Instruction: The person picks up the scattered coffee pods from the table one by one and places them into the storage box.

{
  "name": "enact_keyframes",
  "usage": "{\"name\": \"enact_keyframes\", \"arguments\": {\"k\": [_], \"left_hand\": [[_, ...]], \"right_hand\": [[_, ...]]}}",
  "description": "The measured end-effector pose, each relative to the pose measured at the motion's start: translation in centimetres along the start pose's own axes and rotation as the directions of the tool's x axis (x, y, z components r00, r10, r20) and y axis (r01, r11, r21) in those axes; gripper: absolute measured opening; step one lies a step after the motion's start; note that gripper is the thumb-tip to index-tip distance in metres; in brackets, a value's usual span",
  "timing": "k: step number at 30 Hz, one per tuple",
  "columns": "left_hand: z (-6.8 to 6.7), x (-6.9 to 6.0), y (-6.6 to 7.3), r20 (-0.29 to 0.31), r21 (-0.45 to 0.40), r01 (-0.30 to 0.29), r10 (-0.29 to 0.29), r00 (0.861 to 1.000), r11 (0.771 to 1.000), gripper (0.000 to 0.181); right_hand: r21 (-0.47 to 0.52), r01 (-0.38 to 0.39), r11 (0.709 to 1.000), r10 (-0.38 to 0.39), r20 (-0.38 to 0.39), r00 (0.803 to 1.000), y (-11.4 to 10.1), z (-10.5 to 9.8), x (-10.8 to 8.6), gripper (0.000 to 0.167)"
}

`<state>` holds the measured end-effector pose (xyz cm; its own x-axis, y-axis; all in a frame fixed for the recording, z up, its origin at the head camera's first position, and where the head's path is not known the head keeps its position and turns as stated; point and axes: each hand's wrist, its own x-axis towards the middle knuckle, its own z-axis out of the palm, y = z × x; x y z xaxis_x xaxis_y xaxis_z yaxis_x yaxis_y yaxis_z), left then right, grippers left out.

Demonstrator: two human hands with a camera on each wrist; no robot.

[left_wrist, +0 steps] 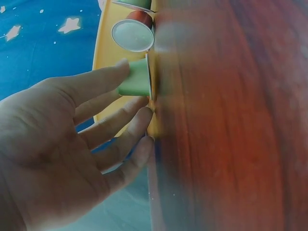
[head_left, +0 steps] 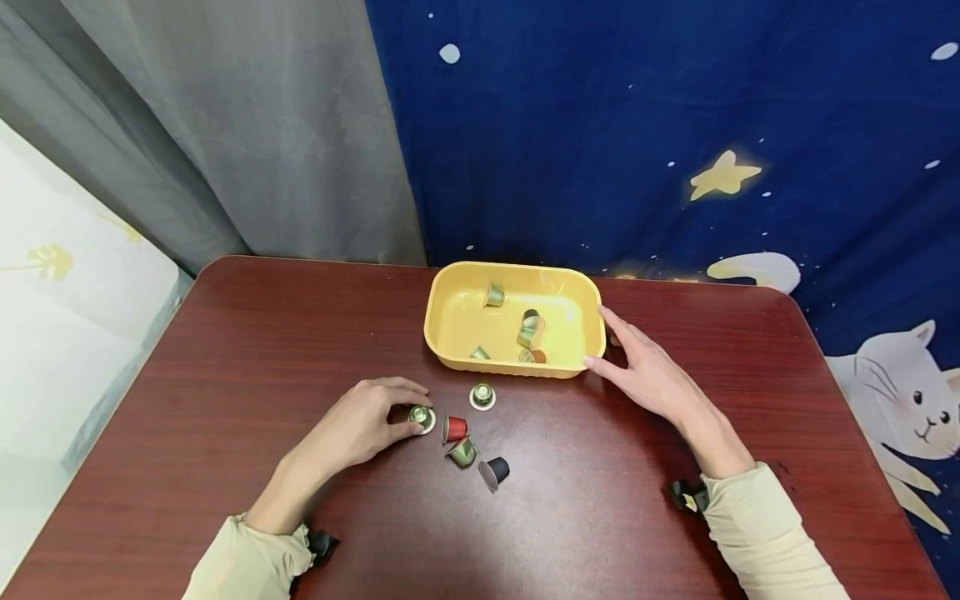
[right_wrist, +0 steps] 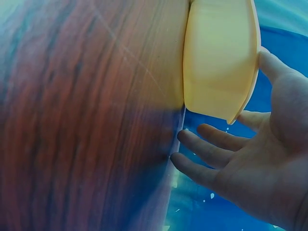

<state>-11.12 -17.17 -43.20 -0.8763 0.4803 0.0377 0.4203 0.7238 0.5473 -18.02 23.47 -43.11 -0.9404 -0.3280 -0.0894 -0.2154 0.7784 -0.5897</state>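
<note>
On the left side of the table, my left hand [head_left: 365, 423] pinches a green coffee capsule [left_wrist: 136, 79] between thumb and forefinger. That capsule stands rim down on the tabletop, and the other fingers spread past it. Just right of it lie a red capsule [head_left: 454, 429], a second green capsule [head_left: 462, 452] and a black capsule [head_left: 495, 472], tipped on their sides. Another green capsule [head_left: 483, 395] stands rim down before the yellow tub [head_left: 517, 368]. My right hand [head_left: 654, 372] touches the tub's right end with thumb and forefinger, its fingers extended.
Inside the tub several capsules lie loose, among them a pale green capsule [head_left: 494, 296] near the back wall. The dark red wooden table [head_left: 600, 517] ends at its back edge against a blue curtain [head_left: 570, 133] and a grey curtain [head_left: 300, 125].
</note>
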Motion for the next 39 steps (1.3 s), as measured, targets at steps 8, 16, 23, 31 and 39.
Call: {"name": "enact_keyframes", "arguments": {"k": [8,16,23,31,39], "left_hand": [[-0.5,0.1,0.2,-0.018,-0.026,0.018,-0.018,1.0,1.0,0.025],[-1.4,0.3,0.6,-0.041,-0.035,0.036,-0.037,0.998,0.999,0.027],[-1.9,0.6,0.9,-0.051,-0.048,0.022,-0.024,0.998,0.999,0.026],[-2.4,0.8,1.3,-0.088,-0.058,-0.012,0.007,0.996,0.998,0.026],[-2.5,1.0,1.2,-0.14,-0.087,-0.062,0.05,0.989,0.994,0.027]], "right_hand": [[0.029,0.0,1.0,0.001,-0.018,1.0,0.0,0.1,0.0,0.087],[0.062,0.02,0.998,-0.018,-0.031,0.999,0.0,0.2,0.0,0.086],[0.066,0.028,0.997,-0.024,-0.055,0.998,0.1,0.3,-0.1,0.085],[0.079,0.021,0.997,-0.018,-0.039,0.999,0.2,0.2,0.0,0.086],[0.099,0.004,0.995,-0.002,-0.026,1.0,0.2,0.5,-0.1,0.086]]}}
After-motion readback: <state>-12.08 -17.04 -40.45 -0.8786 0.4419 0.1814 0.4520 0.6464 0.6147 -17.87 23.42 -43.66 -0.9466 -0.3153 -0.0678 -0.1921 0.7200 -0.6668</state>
